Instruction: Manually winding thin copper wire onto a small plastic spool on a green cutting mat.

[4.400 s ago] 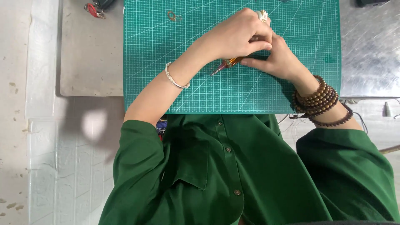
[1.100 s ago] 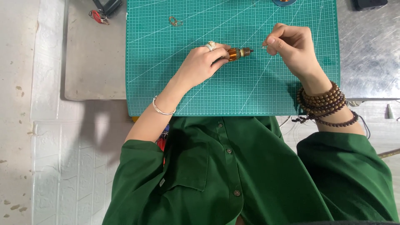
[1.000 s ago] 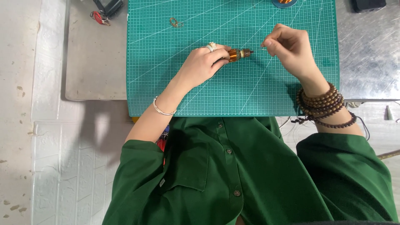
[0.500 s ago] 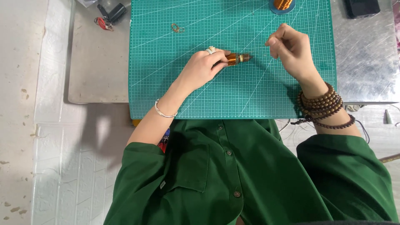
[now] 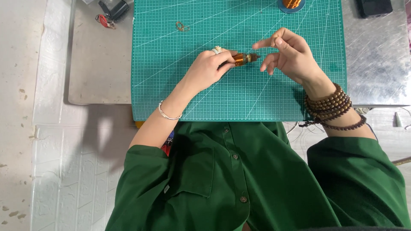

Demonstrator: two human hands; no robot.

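1. Green cutting mat (image 5: 171, 94) covers the grey table (image 5: 98, 64).
2. The left hand (image 5: 207, 70) is closed around a small amber spool (image 5: 243, 58), lying above the middle of the mat.
3. The right hand (image 5: 291, 53) is just beside the spool tip, fingers loosely open, holding nothing visible.

The scene is evenly and brightly lit, apparently from above and somewhat to the right. A soft grey shadow is cast onto the white floor (image 5: 77, 141) to the left of the person, and a darker strip is seen under the edge of the metal table (image 5: 98, 64). A small shadow is thrown on the green cutting mat (image 5: 171, 64) beside the right hand (image 5: 291, 53). Mild sheen is shown on the bare metal at the right. Focus is sharp over the mat's grid lines; 1 slight motion blur is noted at the fingertips. Edge distortion is barely noticeable
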